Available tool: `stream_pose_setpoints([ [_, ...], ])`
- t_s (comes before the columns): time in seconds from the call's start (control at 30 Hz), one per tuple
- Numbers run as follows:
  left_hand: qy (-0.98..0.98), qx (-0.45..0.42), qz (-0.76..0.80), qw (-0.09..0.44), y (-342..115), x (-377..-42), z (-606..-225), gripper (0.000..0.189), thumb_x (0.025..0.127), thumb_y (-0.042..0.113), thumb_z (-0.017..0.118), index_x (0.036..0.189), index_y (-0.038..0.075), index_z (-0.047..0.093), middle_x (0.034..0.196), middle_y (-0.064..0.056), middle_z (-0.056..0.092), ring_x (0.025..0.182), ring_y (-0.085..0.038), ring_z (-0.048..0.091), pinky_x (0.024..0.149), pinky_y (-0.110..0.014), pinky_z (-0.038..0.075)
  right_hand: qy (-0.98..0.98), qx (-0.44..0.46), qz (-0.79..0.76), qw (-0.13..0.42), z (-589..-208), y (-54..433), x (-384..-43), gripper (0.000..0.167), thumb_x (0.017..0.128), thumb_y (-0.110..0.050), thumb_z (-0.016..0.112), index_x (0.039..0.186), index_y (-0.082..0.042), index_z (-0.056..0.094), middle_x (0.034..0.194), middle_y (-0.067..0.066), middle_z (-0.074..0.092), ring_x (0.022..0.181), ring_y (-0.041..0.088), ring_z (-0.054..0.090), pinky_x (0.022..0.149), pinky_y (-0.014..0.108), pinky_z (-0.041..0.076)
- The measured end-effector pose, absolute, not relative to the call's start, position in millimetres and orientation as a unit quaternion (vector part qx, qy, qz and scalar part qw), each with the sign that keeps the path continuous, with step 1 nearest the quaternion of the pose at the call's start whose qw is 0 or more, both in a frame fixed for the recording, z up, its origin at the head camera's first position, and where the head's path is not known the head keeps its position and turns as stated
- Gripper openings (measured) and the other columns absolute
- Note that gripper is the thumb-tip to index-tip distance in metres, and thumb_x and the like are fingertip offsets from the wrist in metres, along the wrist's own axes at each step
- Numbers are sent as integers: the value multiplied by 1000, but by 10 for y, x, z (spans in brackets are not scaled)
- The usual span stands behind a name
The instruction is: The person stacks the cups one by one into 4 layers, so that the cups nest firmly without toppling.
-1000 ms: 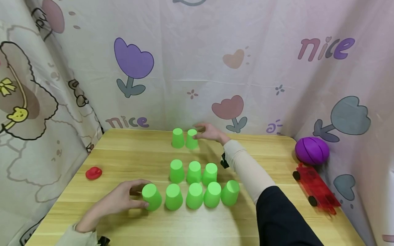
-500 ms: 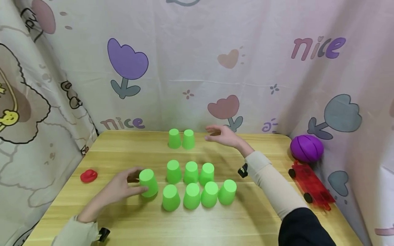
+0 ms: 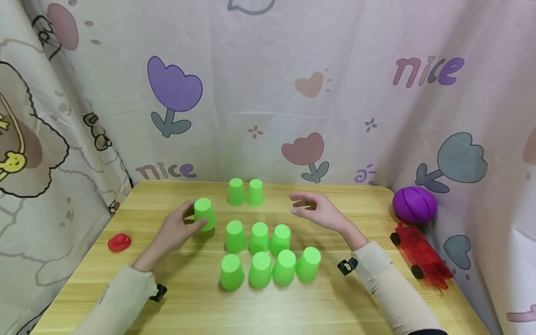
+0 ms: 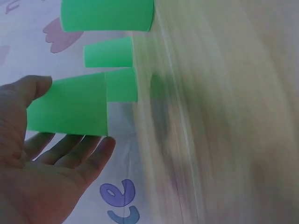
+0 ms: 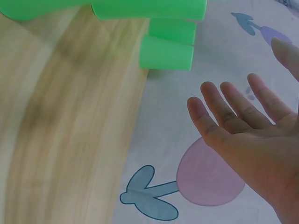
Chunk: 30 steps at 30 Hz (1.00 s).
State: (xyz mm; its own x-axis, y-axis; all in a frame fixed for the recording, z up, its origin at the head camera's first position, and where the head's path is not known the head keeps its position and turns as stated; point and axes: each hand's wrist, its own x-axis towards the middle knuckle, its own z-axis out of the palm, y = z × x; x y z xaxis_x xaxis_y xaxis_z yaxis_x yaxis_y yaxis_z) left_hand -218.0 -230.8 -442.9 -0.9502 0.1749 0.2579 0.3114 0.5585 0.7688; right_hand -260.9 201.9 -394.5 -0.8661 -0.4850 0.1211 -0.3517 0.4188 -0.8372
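My left hand (image 3: 177, 225) grips an upside-down green cup (image 3: 204, 214) by its sides, thumb on one side and fingers on the other. In the left wrist view that held cup (image 4: 70, 103) is off the tabletop, its shadow on the wood. Two green cups, one of them the back cup (image 3: 236, 191), stand upside down near the far edge. Three more, including the middle-row cup (image 3: 259, 238), form a row nearer me. Several others, such as the front cup (image 3: 231, 272), line up in front of those. My right hand (image 3: 320, 211) hovers right of the back pair, fingers loosely bent, holding nothing.
On the left of the wooden table (image 3: 276, 311) lies a small red object (image 3: 119, 242). At the right edge sit a purple ball (image 3: 414, 204) and a see-through red toy car (image 3: 422, 255). A printed curtain (image 3: 251, 83) hangs behind the table.
My left hand has taken the leftmost front cup up and away toward the back of the table. The right hand has let go of a back cup and drawn back to the right.
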Motion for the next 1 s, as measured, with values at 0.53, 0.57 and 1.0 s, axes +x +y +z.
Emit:
stream_pose_setpoints([
  [0.53,-876,-99,-463,87,-2155,-2637,-4635,65,101,26,74,152,-2,46,141,-30,61,131,-46,60,103,-53,59,832,-231,-499,74,-4307,2391,-1962,47,101,-23,73,141,-3,62,136,24,68,123,35,68,98,24,60],
  [0.57,-876,-97,-465,89,-2147,-2673,-4629,65,100,26,75,152,-2,46,140,-30,61,131,-46,61,103,-53,59,831,-232,-500,77,-4316,2404,-1940,47,101,-23,73,141,-3,62,137,24,68,124,36,68,98,24,60],
  [1.0,-872,-58,-481,65,-2100,-2958,-4634,70,102,27,72,156,-3,39,146,-33,56,135,-50,56,111,-59,53,816,-250,-507,120,-4440,2492,-1765,63,93,-21,81,147,0,56,146,27,61,131,41,62,104,33,59],
])
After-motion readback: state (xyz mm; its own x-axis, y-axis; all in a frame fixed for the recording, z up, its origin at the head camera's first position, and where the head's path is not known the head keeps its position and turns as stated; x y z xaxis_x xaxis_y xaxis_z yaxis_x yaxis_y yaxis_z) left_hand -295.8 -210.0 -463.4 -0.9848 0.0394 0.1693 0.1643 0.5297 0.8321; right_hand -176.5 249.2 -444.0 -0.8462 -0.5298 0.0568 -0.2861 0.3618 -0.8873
